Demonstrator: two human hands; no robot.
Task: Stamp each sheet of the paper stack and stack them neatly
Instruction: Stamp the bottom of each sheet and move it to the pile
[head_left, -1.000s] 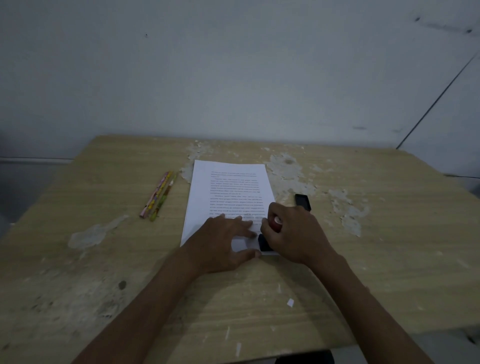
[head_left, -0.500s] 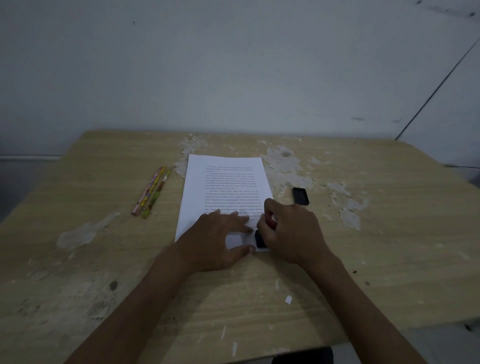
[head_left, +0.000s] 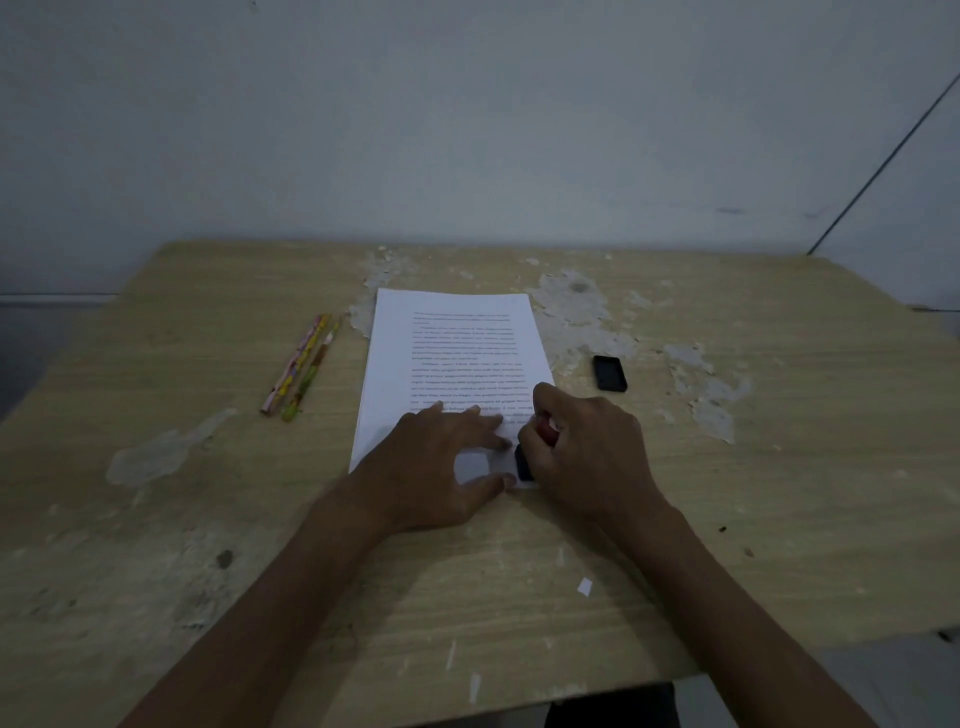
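Fingers (head_left: 558, 410) of the right hand (head_left: 587, 457) grip the stamp (head_left: 523, 462) on the paper stack (head_left: 452, 364), left hand (head_left: 441, 467) flat beside; pencils (head_left: 301, 366) and black cap (head_left: 609, 373) flank it.

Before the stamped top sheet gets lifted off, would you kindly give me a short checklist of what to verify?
1. Stamp sits on the near right corner of the paper stack: ok.
2. Right hand grips the stamp: ok.
3. Left hand rests flat on the stack, holding it down: ok.
4. Stack edges aligned: ok, as far as visible.
5. Imprint made on the sheet: cannot tell, the stamp covers it.
6. Black cap lies on the table, apart from the stack: ok.
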